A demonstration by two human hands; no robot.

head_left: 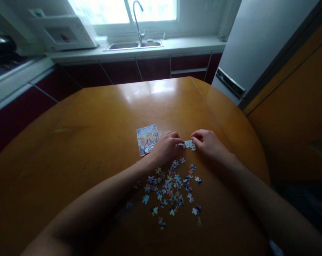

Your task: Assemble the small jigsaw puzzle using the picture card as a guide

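Note:
A small joined section of jigsaw puzzle (189,144) lies on the table between my two hands. My left hand (168,146) is closed at its left end, with the fingers pressed on the pieces there and covering part of them. At the right end, my right hand (208,143) is pinched with thumb and forefinger on the edge of the section. Closer to me spreads a loose heap of puzzle pieces (171,185), some with the picture side showing. A printed picture sheet (147,139) lies left of my left hand, its lower right corner partly behind that hand.
The wooden table (102,117) has rounded ends. Beyond it run a counter with a double sink (135,45), a tap (138,21) and a white microwave (66,33). A grey fridge (259,39) stands at the right, a stove (6,60) at the far left.

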